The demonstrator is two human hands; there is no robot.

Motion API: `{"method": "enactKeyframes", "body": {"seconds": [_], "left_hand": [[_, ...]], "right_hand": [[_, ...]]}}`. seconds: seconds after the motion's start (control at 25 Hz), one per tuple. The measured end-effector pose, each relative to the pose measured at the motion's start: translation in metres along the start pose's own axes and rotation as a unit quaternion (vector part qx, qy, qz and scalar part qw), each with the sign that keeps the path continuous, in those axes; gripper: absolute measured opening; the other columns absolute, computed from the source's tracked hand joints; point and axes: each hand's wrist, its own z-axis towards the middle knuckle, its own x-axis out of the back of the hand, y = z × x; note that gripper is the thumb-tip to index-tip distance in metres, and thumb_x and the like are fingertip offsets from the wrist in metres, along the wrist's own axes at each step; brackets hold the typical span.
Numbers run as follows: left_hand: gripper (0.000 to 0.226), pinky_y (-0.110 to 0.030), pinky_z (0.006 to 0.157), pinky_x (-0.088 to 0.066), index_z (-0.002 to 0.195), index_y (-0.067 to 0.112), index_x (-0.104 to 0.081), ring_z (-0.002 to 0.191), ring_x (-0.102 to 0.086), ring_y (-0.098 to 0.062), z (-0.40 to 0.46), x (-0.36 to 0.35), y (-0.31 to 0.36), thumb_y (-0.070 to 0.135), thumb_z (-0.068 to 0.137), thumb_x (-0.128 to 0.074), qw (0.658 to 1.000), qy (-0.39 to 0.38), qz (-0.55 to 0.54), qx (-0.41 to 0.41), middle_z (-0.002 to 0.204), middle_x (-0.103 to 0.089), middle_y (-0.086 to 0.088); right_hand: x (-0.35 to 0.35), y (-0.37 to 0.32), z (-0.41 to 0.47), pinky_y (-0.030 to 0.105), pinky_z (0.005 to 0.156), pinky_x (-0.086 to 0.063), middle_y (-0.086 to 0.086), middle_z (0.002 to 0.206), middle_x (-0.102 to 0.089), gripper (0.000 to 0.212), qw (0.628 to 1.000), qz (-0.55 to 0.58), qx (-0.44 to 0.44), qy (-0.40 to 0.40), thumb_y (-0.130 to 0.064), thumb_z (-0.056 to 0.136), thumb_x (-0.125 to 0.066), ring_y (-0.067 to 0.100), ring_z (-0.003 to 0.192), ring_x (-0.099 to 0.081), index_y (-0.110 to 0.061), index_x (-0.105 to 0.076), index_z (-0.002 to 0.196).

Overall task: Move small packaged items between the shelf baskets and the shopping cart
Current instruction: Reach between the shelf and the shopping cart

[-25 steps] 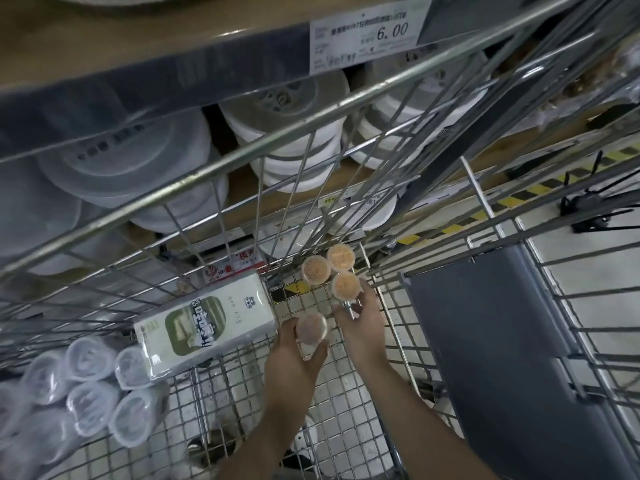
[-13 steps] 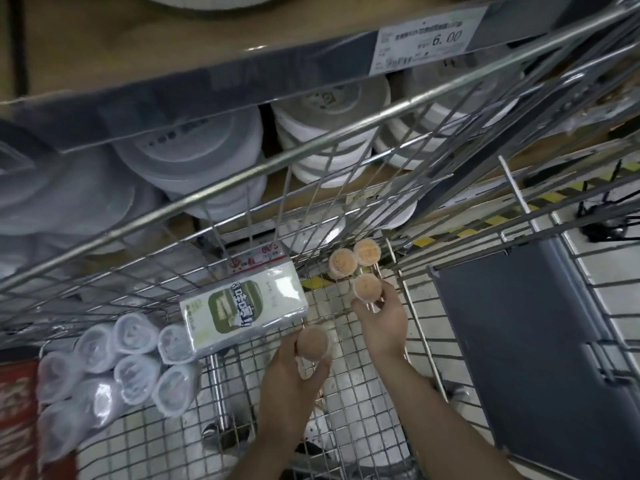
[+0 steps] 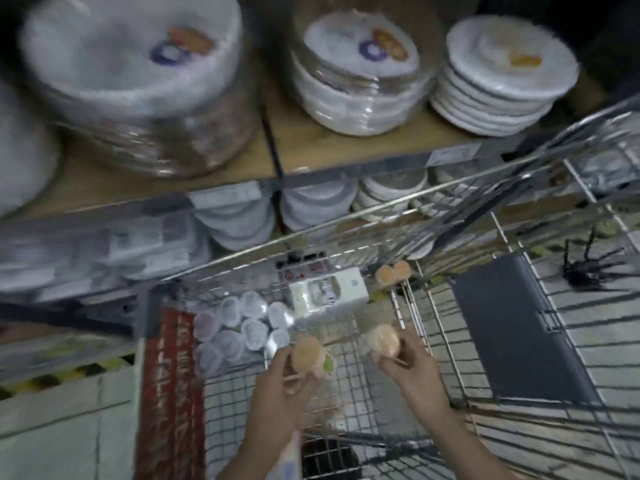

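Observation:
My left hand (image 3: 280, 393) grips a small round orange-lidded pack (image 3: 306, 351) above the wire shopping cart (image 3: 363, 414). A second orange pack (image 3: 383, 339) of the same kind is gripped by my right hand (image 3: 412, 368), a little to the right. Two more orange packs (image 3: 393, 271) lie against the cart's far wall. Also in the cart are a white and green box (image 3: 329, 292) and a bundle of clear lidded cups (image 3: 242, 327). The whole view is motion-blurred.
Shelves ahead carry stacks of wrapped white disposable plates (image 3: 360, 71). The cart's dark grey child-seat flap (image 3: 516, 334) is on the right. A red strip (image 3: 169, 393) runs along the cart's left side. A black object (image 3: 585, 268) sits on the floor, right.
The view has tilted up and back. My right hand lifted one orange pack away from the group at the far wall, and both hands have drawn back toward me, each with a pack.

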Motion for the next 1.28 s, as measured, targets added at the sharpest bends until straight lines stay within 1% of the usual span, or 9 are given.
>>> {"method": "enactKeyframes", "body": {"seconds": [0.12, 0.2, 0.36, 0.48, 0.72, 0.88, 1.0, 1.08, 1.28], "left_hand": [[0.034, -0.013, 0.067, -0.050, 0.103, 0.035, -0.057, 0.086, -0.066, -0.005, -0.059, 0.079, 0.013, 0.013, 0.081, -0.071, 0.998, 0.040, -0.046, -0.001, 0.100, -0.067, 0.011], [0.034, -0.009, 0.063, -0.047, 0.101, 0.031, -0.058, 0.079, -0.066, 0.000, -0.092, 0.122, 0.022, 0.004, 0.082, -0.068, 0.994, 0.063, -0.090, -0.010, 0.096, -0.068, 0.010], [0.025, -0.008, 0.059, -0.046, 0.095, 0.023, -0.060, 0.071, -0.064, -0.002, -0.181, 0.231, 0.023, 0.019, 0.076, -0.075, 0.978, 0.152, -0.142, -0.032, 0.084, -0.070, 0.002], [0.019, -0.008, 0.057, -0.046, 0.089, 0.024, -0.057, 0.073, -0.061, -0.009, -0.244, 0.298, 0.016, 0.018, 0.079, -0.072, 0.952, 0.230, -0.198, -0.032, 0.082, -0.063, 0.000], [0.054, -0.042, 0.081, -0.051, 0.090, 0.017, -0.063, 0.087, -0.064, -0.023, -0.356, 0.396, -0.010, 0.046, 0.045, -0.063, 0.893, 0.371, -0.251, -0.051, 0.090, -0.067, -0.007], [0.040, -0.039, 0.077, -0.050, 0.094, 0.015, -0.064, 0.085, -0.062, -0.023, -0.408, 0.440, -0.028, 0.041, 0.064, -0.064, 0.841, 0.461, -0.275, -0.069, 0.091, -0.065, -0.015], [0.007, -0.033, 0.072, -0.051, 0.094, 0.014, -0.063, 0.082, -0.062, -0.021, -0.421, 0.466, -0.039, 0.014, 0.087, -0.063, 0.812, 0.500, -0.296, -0.060, 0.084, -0.066, -0.007], [0.009, -0.034, 0.073, -0.051, 0.093, 0.015, -0.063, 0.081, -0.061, -0.021, -0.419, 0.484, -0.042, 0.008, 0.089, -0.061, 0.806, 0.505, -0.304, -0.058, 0.084, -0.066, -0.005], [0.023, -0.042, 0.083, -0.051, 0.101, 0.020, -0.066, 0.088, -0.065, -0.020, -0.386, 0.553, -0.032, 0.025, 0.078, -0.070, 0.812, 0.494, -0.302, -0.070, 0.089, -0.070, -0.001]], "right_hand": [[-0.029, -0.042, -0.063, 0.021, 0.077, -0.048, -0.011, 0.095, -0.071, 0.040, 0.998, 0.039, -0.009, -0.048, -0.029, 0.063, -0.084, 0.014, 0.096, -0.065, -0.030, -0.066, 0.098], [-0.049, -0.063, -0.096, 0.023, 0.079, -0.047, -0.015, 0.095, -0.072, 0.059, 0.995, 0.051, -0.021, -0.082, -0.049, 0.048, -0.087, 0.010, 0.095, -0.066, -0.031, -0.067, 0.100], [-0.132, -0.127, -0.175, 0.014, 0.069, -0.051, -0.007, 0.100, -0.070, 0.042, 0.983, 0.096, 0.000, -0.155, -0.008, 0.070, -0.080, -0.002, 0.082, -0.067, -0.024, -0.063, 0.105], [-0.204, -0.177, -0.231, 0.013, 0.066, -0.052, -0.003, 0.100, -0.068, 0.058, 0.969, 0.111, 0.027, -0.221, -0.026, 0.048, -0.086, 0.002, 0.081, -0.067, -0.019, -0.063, 0.101], [-0.333, -0.243, -0.322, 0.030, 0.086, -0.052, -0.003, 0.099, -0.073, 0.068, 0.930, 0.120, 0.056, -0.342, -0.055, 0.037, -0.085, 0.012, 0.095, -0.067, -0.024, -0.072, 0.096], [-0.395, -0.274, -0.360, 0.040, 0.087, -0.049, 0.000, 0.101, -0.073, 0.050, 0.902, 0.095, 0.058, -0.417, -0.047, 0.051, -0.073, 0.020, 0.098, -0.066, -0.026, -0.073, 0.096], [-0.424, -0.290, -0.373, 0.038, 0.085, -0.052, 0.002, 0.104, -0.072, 0.072, 0.889, 0.086, 0.054, -0.446, -0.056, 0.037, -0.085, 0.018, 0.095, -0.068, -0.022, -0.072, 0.100], [-0.442, -0.301, -0.372, 0.041, 0.087, -0.052, 0.002, 0.105, -0.072, 0.088, 0.886, 0.083, 0.051, -0.453, -0.065, 0.029, -0.086, 0.020, 0.096, -0.068, -0.019, -0.071, 0.104], [-0.504, -0.337, -0.351, 0.045, 0.093, -0.049, 0.003, 0.105, -0.072, 0.079, 0.886, 0.089, 0.037, -0.453, -0.058, 0.035, -0.087, 0.022, 0.100, -0.068, -0.020, -0.072, 0.103]]}}
